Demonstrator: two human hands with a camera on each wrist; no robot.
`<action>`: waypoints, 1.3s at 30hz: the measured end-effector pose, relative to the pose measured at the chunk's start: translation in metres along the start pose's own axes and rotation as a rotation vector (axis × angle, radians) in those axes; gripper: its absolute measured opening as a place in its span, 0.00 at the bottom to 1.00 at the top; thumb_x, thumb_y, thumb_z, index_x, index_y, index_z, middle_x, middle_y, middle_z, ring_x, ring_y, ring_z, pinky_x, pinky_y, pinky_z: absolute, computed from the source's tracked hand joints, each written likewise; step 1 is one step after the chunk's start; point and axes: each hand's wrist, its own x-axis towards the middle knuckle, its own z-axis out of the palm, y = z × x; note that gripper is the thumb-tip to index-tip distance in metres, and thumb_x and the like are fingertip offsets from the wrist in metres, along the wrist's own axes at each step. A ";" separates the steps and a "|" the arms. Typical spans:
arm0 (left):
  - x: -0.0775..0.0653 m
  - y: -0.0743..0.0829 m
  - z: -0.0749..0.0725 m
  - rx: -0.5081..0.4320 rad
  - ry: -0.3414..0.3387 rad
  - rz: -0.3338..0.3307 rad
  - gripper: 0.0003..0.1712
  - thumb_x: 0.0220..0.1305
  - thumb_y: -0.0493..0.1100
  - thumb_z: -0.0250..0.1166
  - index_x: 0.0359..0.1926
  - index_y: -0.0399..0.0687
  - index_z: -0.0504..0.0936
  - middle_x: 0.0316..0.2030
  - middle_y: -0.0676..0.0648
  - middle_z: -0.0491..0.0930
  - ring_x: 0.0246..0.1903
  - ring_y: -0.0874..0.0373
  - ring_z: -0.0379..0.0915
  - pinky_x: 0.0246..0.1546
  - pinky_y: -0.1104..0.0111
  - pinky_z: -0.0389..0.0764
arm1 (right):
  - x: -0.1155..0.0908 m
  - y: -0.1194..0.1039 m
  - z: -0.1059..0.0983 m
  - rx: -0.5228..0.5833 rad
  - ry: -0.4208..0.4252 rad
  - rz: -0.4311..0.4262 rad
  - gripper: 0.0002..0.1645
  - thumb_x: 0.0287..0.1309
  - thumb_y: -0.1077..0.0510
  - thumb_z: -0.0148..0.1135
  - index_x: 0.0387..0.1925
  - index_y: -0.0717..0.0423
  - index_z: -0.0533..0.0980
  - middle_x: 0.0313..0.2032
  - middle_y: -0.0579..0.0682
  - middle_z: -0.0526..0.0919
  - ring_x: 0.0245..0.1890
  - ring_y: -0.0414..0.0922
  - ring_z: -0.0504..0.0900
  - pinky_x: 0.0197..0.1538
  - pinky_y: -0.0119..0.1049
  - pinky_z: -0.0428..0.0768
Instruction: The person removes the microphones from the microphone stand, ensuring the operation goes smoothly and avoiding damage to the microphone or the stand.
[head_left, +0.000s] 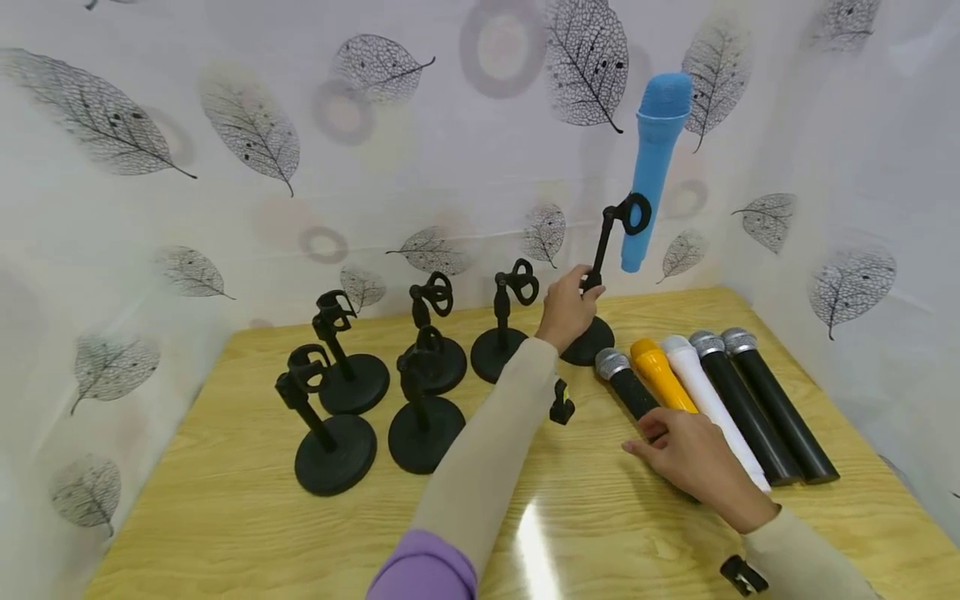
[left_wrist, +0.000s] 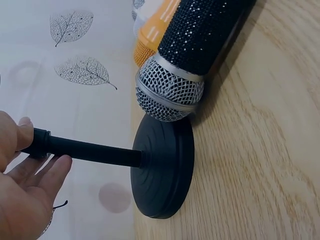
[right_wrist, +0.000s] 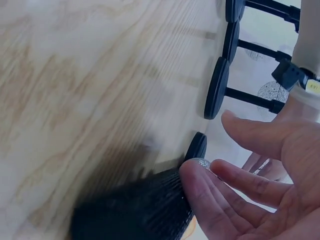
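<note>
My left hand (head_left: 567, 308) grips the stem of a black microphone stand (head_left: 589, 342), whose round base is on the table. At its top, a blue microphone (head_left: 654, 167) stands tilted at the ring clip; whether it passes through the ring I cannot tell. My right hand (head_left: 693, 458) is over a black glittery microphone (head_left: 630, 385) with a silver mesh head. In the right wrist view its fingertips meet that black microphone (right_wrist: 135, 210), while the thumb stays apart from it. The left wrist view shows the same microphone's head (left_wrist: 167, 90) beside the stand base (left_wrist: 165, 167).
Yellow (head_left: 660, 371), white (head_left: 712, 404) and two more black microphones (head_left: 750, 408) lie in a row at right. Several black stands with clips (head_left: 352, 383) are grouped on the wooden table (head_left: 225, 517) at left. A leaf-patterned curtain (head_left: 420, 183) hangs behind.
</note>
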 end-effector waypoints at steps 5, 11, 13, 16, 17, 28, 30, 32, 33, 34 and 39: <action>-0.005 0.001 -0.002 0.005 -0.003 0.008 0.22 0.75 0.47 0.61 0.67 0.50 0.76 0.55 0.45 0.82 0.52 0.52 0.80 0.54 0.62 0.81 | 0.000 0.006 0.000 0.023 0.019 0.011 0.16 0.53 0.54 0.79 0.34 0.62 0.84 0.28 0.47 0.86 0.26 0.42 0.85 0.32 0.43 0.84; -0.009 -0.001 -0.004 -0.008 0.001 0.017 0.22 0.76 0.47 0.61 0.67 0.50 0.76 0.55 0.46 0.82 0.51 0.54 0.80 0.52 0.64 0.81 | 0.005 0.009 -0.001 0.026 0.035 0.020 0.18 0.53 0.54 0.78 0.35 0.65 0.83 0.28 0.49 0.87 0.25 0.43 0.85 0.31 0.45 0.84; -0.011 -0.002 -0.006 -0.013 0.000 0.017 0.22 0.75 0.47 0.61 0.67 0.50 0.76 0.55 0.46 0.82 0.51 0.54 0.80 0.52 0.64 0.81 | 0.006 0.010 -0.001 0.024 0.025 0.020 0.19 0.54 0.53 0.78 0.35 0.65 0.83 0.28 0.49 0.87 0.26 0.43 0.85 0.31 0.45 0.84; -0.015 -0.002 -0.008 -0.015 -0.007 0.025 0.22 0.76 0.47 0.61 0.67 0.49 0.75 0.55 0.46 0.82 0.50 0.54 0.81 0.51 0.64 0.82 | 0.007 0.010 -0.001 0.013 0.016 0.024 0.19 0.54 0.52 0.78 0.34 0.64 0.84 0.29 0.49 0.87 0.26 0.44 0.85 0.31 0.45 0.83; -0.016 -0.003 -0.008 -0.012 -0.007 0.031 0.22 0.76 0.47 0.61 0.67 0.49 0.75 0.55 0.45 0.82 0.50 0.54 0.81 0.50 0.64 0.82 | 0.007 0.011 -0.002 0.013 0.014 0.025 0.19 0.54 0.51 0.78 0.34 0.64 0.84 0.29 0.50 0.87 0.26 0.44 0.85 0.32 0.46 0.83; -0.030 -0.010 -0.018 0.008 -0.020 0.101 0.22 0.74 0.45 0.63 0.65 0.47 0.76 0.52 0.45 0.83 0.40 0.56 0.82 0.42 0.66 0.82 | 0.008 0.011 -0.004 0.024 0.002 0.049 0.20 0.54 0.49 0.78 0.34 0.63 0.85 0.29 0.49 0.88 0.27 0.45 0.86 0.34 0.47 0.83; -0.033 -0.011 -0.019 0.011 -0.021 0.109 0.20 0.74 0.46 0.63 0.63 0.47 0.77 0.50 0.46 0.84 0.40 0.57 0.83 0.42 0.67 0.82 | 0.008 0.011 -0.004 0.020 0.003 0.057 0.20 0.54 0.49 0.78 0.34 0.63 0.85 0.28 0.49 0.88 0.27 0.45 0.86 0.34 0.48 0.83; -0.036 -0.011 -0.020 0.012 -0.021 0.115 0.19 0.74 0.46 0.63 0.62 0.48 0.78 0.49 0.47 0.84 0.40 0.58 0.83 0.42 0.67 0.82 | 0.008 0.011 -0.004 0.018 0.004 0.064 0.19 0.54 0.49 0.77 0.34 0.63 0.85 0.28 0.48 0.88 0.28 0.45 0.86 0.35 0.48 0.84; -0.037 -0.011 -0.021 0.012 -0.020 0.118 0.18 0.74 0.46 0.64 0.61 0.49 0.79 0.49 0.47 0.84 0.40 0.59 0.83 0.43 0.67 0.82 | 0.008 0.011 -0.004 0.019 0.004 0.065 0.19 0.54 0.49 0.77 0.34 0.63 0.85 0.28 0.49 0.88 0.28 0.45 0.86 0.35 0.49 0.84; -0.039 -0.011 -0.022 0.012 -0.020 0.121 0.18 0.74 0.46 0.64 0.61 0.49 0.79 0.49 0.47 0.84 0.40 0.59 0.83 0.43 0.67 0.82 | 0.008 0.011 -0.004 0.019 0.004 0.064 0.19 0.54 0.49 0.77 0.34 0.63 0.85 0.28 0.49 0.88 0.28 0.46 0.86 0.35 0.49 0.84; -0.049 -0.010 -0.026 0.021 -0.022 0.133 0.19 0.74 0.46 0.63 0.61 0.47 0.78 0.51 0.47 0.82 0.40 0.58 0.83 0.39 0.69 0.82 | 0.008 0.011 -0.005 0.018 0.004 0.061 0.20 0.54 0.49 0.77 0.34 0.64 0.85 0.27 0.49 0.88 0.28 0.47 0.86 0.36 0.50 0.83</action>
